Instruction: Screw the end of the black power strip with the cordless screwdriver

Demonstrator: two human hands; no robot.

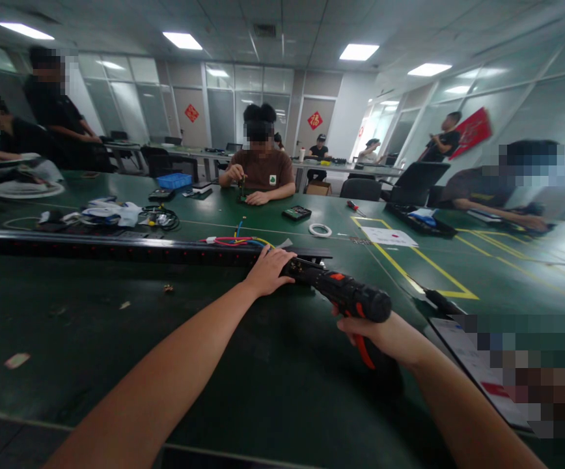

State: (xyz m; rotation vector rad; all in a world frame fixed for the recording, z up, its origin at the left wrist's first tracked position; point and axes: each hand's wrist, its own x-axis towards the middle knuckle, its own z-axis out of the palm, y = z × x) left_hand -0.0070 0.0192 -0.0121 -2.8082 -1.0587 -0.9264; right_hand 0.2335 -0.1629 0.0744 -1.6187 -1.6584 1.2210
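Note:
A long black rail (116, 250) lies across the green table (204, 365), its right end near the middle of the view. My left hand (270, 268) rests on that end, fingers over the top and thumb to the right. My right hand (370, 329) is wrapped round the handle of a black and orange power drill (351, 293), whose nose points left at the rail's end, close to my left hand. The contact point of the drill's tip is too small to make out. Red, yellow and blue wires (236, 240) lie just behind the rail.
Behind the rail are a blue basket (174, 180), a cable bundle (158, 218), a white tape roll (320, 230) and a screwdriver (353, 206). A clipboard (478, 371) lies at right. A person (263, 166) sits opposite; others sit or stand around.

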